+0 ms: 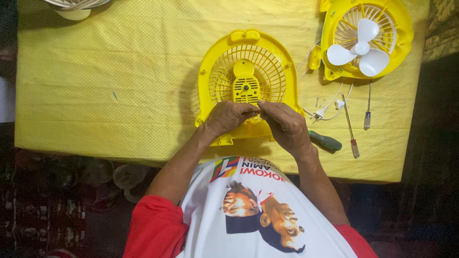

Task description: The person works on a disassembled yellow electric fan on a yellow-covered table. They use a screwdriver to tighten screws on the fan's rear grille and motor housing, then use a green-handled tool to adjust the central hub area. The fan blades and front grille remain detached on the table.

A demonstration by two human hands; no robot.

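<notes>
1. The fan grille shell [246, 81] lay on the table [119, 71], near its middle; it serves as the landmark.
2. The left hand [229, 117] and the right hand [287, 125] rested on the shell's near edge, fingertips meeting over its lower middle.
3. Right of the shell and farther back lay the fan housing with blades [364, 40].
4. Between the shell and that housing ran a cord with a plug [319, 113].
5. Right of the shell, toward the near edge, lay three screwdrivers [351, 131], one partly under the right hand.
6. Far left behind the shell, another grille [76, 5] sat at the table's back edge.
</notes>
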